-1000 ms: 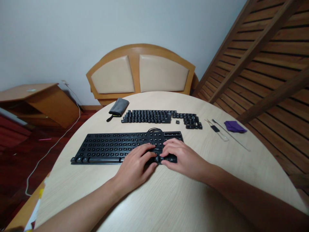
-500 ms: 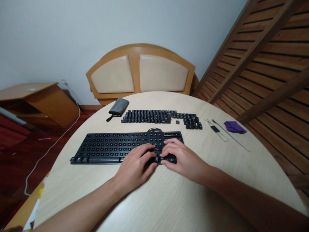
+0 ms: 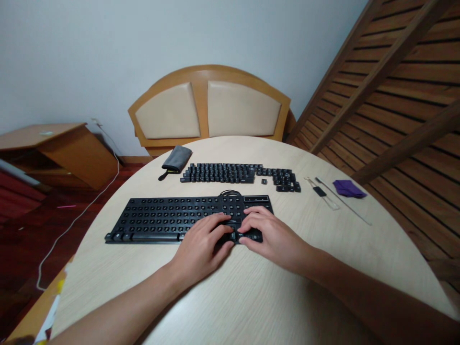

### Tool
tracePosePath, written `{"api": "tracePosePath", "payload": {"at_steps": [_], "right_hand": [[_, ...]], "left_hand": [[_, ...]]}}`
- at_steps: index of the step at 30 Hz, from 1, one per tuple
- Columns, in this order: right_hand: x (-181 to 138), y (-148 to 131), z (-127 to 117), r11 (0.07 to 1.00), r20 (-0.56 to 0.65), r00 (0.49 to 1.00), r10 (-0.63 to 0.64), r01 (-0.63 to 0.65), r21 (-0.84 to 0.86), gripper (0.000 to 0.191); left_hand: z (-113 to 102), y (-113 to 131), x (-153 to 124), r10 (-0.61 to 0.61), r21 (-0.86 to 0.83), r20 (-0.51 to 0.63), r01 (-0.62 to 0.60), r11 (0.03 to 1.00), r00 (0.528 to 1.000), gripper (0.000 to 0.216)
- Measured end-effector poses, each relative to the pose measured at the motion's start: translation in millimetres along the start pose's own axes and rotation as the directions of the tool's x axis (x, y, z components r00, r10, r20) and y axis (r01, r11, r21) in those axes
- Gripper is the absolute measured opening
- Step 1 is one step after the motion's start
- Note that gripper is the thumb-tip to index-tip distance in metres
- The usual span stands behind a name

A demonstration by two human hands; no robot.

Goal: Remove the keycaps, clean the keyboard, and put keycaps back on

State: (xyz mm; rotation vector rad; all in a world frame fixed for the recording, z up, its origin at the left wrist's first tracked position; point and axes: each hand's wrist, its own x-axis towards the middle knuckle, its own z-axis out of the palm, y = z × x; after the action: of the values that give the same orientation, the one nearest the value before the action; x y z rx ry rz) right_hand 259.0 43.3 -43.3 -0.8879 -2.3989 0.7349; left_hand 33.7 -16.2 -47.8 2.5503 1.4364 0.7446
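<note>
A black keyboard [image 3: 172,218] lies on the round table [image 3: 251,287], most of its keycaps off and a few still seated along its near edge. My left hand [image 3: 203,247] rests on the keyboard's near right part, fingers spread and lying on the keys. Close beside it, my right hand [image 3: 268,235] has its bent fingers pressing down on the keys [image 3: 247,235] at the near right corner. Neither hand visibly holds anything. Loose black keycaps [image 3: 230,173] lie in rows behind the keyboard.
A grey pouch [image 3: 176,160] lies at the table's far left. At the right are a keycap puller [image 3: 319,190], a thin rod [image 3: 345,202] and a purple cloth [image 3: 348,188]. A chair [image 3: 208,108] stands behind the table, and a wooden slatted panel [image 3: 395,86] leans at the right.
</note>
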Motion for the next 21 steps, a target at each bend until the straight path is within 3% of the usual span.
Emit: {"api": "tracePosePath", "payload": {"at_steps": [21], "right_hand": [[-1.2,-9.9,-2.4,0.995,-0.005,1.0,0.031,-0.031,-0.091,0.011]], "left_hand": [[-0.7,2.3,1.1,-0.009,0.003,-0.003,0.009,1.0,1.0,0.018]]}}
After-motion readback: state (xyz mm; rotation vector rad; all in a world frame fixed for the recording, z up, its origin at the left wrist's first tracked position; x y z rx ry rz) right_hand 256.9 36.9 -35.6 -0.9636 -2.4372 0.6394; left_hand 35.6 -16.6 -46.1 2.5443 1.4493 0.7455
